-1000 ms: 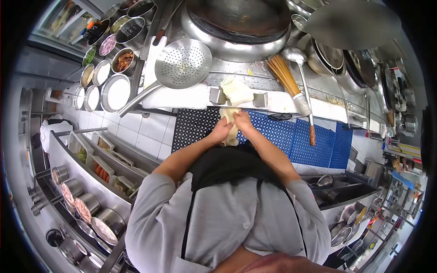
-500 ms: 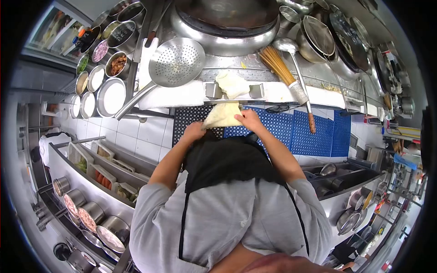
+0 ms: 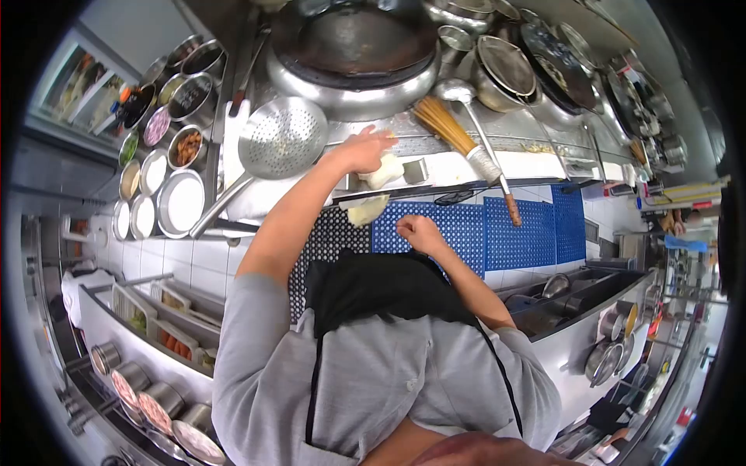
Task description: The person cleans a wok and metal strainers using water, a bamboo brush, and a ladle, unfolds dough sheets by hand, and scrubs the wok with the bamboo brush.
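My left hand point(image 3: 367, 151) reaches over the stove's front edge with its fingers stretched out, at the perforated metal strip beside a small yellow scrap point(image 3: 391, 135). Just under that hand, a cream folded cloth point(image 3: 384, 172) lies between two metal brackets. Another cream cloth point(image 3: 367, 211) hangs below the counter's front edge, apart from both hands. My right hand point(image 3: 418, 233) is in front of my apron, over the blue mat, fingers curled in and nothing visible in them.
A wok point(image 3: 353, 39) stands at the back. A perforated strainer point(image 3: 283, 138) lies left of my left arm. To the right are a bamboo brush point(image 3: 447, 128) and a long-handled ladle point(image 3: 456, 92). Pots of ingredients point(image 3: 186, 147) fill the left side.
Both hands have let go of the cream cloth, which now hangs at the counter front. My left hand has moved forward onto the stove edge; my right has dropped back slightly. The view has shifted.
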### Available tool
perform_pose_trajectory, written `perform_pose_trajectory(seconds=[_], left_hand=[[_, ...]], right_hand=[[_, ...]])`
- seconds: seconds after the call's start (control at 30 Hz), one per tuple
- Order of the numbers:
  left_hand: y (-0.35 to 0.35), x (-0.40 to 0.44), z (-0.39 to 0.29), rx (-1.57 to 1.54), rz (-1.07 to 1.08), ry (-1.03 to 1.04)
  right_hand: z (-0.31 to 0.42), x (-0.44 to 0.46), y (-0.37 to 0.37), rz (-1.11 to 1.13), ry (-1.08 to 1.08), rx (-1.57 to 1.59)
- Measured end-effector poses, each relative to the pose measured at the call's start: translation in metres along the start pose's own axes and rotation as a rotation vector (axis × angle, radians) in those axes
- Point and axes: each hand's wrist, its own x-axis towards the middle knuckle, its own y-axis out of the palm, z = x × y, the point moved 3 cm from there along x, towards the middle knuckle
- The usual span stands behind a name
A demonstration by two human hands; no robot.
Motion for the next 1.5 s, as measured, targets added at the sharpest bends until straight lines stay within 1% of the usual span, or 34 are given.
perform_pose_trajectory(seconds=[0.07,0.1,0.17,0.2,0.3,0.33,0.43,0.47,0.53,0.57,0.63,0.67,0.7,0.77,0.8,0.87,0.93,0.97,1.0,1.03,1.1,1.17,1.2,1.23,1.3,1.33,1.37,1.47,1.5], left_hand=[[0.0,0.02,0.0,-0.098,0.335,-0.034],[0.0,0.028,0.0,-0.137,0.508,-0.054],[0.007,0.036,0.009,-0.12,0.551,0.021],[0.003,0.036,0.01,-0.11,0.574,0.057],[-0.01,0.035,0.011,-0.004,0.487,0.07],[-0.015,0.034,0.009,-0.003,0.455,0.075],[-0.046,0.019,-0.012,-0.046,0.225,0.239],[-0.056,0.013,-0.024,-0.095,0.255,0.199],[-0.09,-0.005,-0.057,-0.33,0.284,0.126],[-0.095,-0.014,-0.066,-0.452,0.295,0.08],[-0.084,-0.029,-0.07,-0.675,0.267,0.101],[-0.08,-0.037,-0.07,-0.786,0.246,0.112],[-0.075,-0.046,-0.07,-0.865,0.238,0.105],[-0.065,-0.061,-0.071,-1.024,0.221,0.101],[-0.06,-0.068,-0.071,-1.128,0.212,0.071],[-0.057,-0.081,-0.069,-1.163,0.25,0.064],[-0.061,-0.093,-0.067,-1.155,0.271,0.061],[-0.055,-0.098,-0.061,-1.178,0.242,0.008],[-0.048,-0.103,-0.056,-1.202,0.216,-0.044],[-0.043,-0.107,-0.051,-1.222,0.196,-0.091],[-0.032,-0.115,-0.044,-1.357,0.264,-0.231],[-0.014,-0.123,-0.038,-1.453,0.288,-0.375],[-0.003,-0.127,-0.034,-1.523,0.276,-0.407],[0.0,-0.131,-0.039,-1.744,0.22,-0.396],[0.001,-0.142,-0.048,-2.18,0.085,-0.366],[-0.001,-0.143,-0.055,-2.317,0.011,-0.214],[0.0,-0.143,-0.061,-2.319,-0.049,-0.227],[-0.005,-0.134,-0.079,-2.349,-0.207,-0.289],[0.004,-0.131,-0.075,-2.263,-0.252,-0.334]], right_hand=[[0.007,-0.002,-0.004,-0.036,-0.055,0.024],[0.009,-0.005,-0.008,-0.037,-0.034,0.053],[0.019,-0.013,-0.016,-0.039,0.007,0.118],[0.02,-0.019,-0.021,-0.058,-0.007,0.166],[0.02,-0.03,-0.031,-0.155,0.03,0.236],[0.026,-0.034,-0.039,-0.187,0.112,0.282],[0.053,-0.037,-0.07,-0.476,-0.007,0.351],[0.064,-0.037,-0.083,-0.492,-0.08,0.313],[0.089,-0.032,-0.102,-0.531,-0.173,0.339],[0.099,-0.028,-0.109,-0.541,-0.222,0.351],[0.106,-0.017,-0.116,-0.188,-0.244,0.775],[0.098,-0.009,-0.112,-0.009,-0.117,1.047],[0.1,-0.01,-0.117,0.036,-0.041,1.04],[0.105,-0.011,-0.114,0.087,-0.112,1.109],[0.101,-0.012,-0.108,0.174,-0.047,1.211],[0.091,-0.009,-0.093,0.349,0.09,1.406],[0.104,-0.009,-0.096,0.301,0.135,1.332],[0.111,-0.01,-0.097,0.275,0.156,1.294],[0.118,-0.009,-0.096,0.155,0.116,1.268],[0.123,-0.008,-0.096,0.164,0.058,1.192],[0.127,-0.01,-0.101,0.153,-0.047,1.043],[0.13,-0.01,-0.1,0.076,0.044,1.075],[0.133,-0.009,-0.101,0.034,0.098,1.104],[0.136,-0.009,-0.101,-0.004,0.15,1.132],[0.141,-0.007,-0.1,-0.096,0.173,1.197],[0.142,-0.005,-0.099,-0.148,0.189,1.23],[0.142,-0.004,-0.098,-0.199,0.205,1.264],[0.144,0.001,-0.091,-0.226,0.178,1.314],[0.146,0.001,-0.088,-0.247,0.226,1.274]])
